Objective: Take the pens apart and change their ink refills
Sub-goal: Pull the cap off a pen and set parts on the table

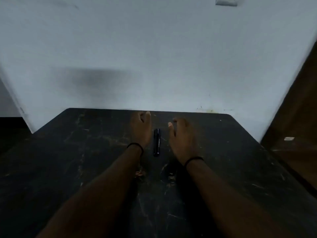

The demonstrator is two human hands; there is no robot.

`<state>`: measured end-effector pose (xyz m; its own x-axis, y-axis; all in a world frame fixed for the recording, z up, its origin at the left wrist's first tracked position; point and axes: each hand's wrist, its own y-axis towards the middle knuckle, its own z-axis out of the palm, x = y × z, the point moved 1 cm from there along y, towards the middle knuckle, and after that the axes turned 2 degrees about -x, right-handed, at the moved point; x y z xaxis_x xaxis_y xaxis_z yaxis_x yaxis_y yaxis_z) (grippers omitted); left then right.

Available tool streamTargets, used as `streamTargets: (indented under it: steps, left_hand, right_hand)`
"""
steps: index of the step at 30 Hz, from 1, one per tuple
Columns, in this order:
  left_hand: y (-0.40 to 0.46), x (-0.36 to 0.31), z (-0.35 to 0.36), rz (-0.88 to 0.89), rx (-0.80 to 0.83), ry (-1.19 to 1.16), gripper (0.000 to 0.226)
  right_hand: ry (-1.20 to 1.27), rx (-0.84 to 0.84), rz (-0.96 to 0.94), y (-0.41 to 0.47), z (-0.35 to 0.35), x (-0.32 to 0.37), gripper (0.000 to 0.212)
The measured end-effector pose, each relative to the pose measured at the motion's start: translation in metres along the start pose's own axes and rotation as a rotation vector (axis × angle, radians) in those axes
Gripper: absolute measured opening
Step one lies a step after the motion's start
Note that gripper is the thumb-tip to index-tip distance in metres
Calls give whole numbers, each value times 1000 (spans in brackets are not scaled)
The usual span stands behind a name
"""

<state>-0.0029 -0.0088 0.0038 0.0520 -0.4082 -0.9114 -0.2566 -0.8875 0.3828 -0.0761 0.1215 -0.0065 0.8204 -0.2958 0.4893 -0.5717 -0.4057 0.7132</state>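
Your forearms reach toward 12 o'clock over the counter (68, 169); left hand (141, 129) and right hand (182, 136), both relaxed and empty, flank the pen (156, 142), likely ready to lift it.
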Motion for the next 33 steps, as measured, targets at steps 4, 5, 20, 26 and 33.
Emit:
streamTargets:
  steps: [4, 5, 20, 26, 33]
  left_hand:
    - [-2, 22, 6, -79, -39, -14, 18]
    - [-2, 29, 7, -91, -43, -15, 19]
    - [4, 45, 12, -114, -42, -21, 42]
    - [4, 43, 13, -93, -23, -8, 38]
    - [3, 47, 14, -95, 0, 11, 32]
  right_hand:
    - [-3, 157, 166, -5, 25, -9, 18]
    - [15, 187, 214, -6, 32, -11, 19]
    - [-77, 349, 362, 0, 43, -6, 26]
    - [-105, 332, 347, 0, 39, -6, 18]
    - [-169, 328, 312, -2, 40, -2, 35]
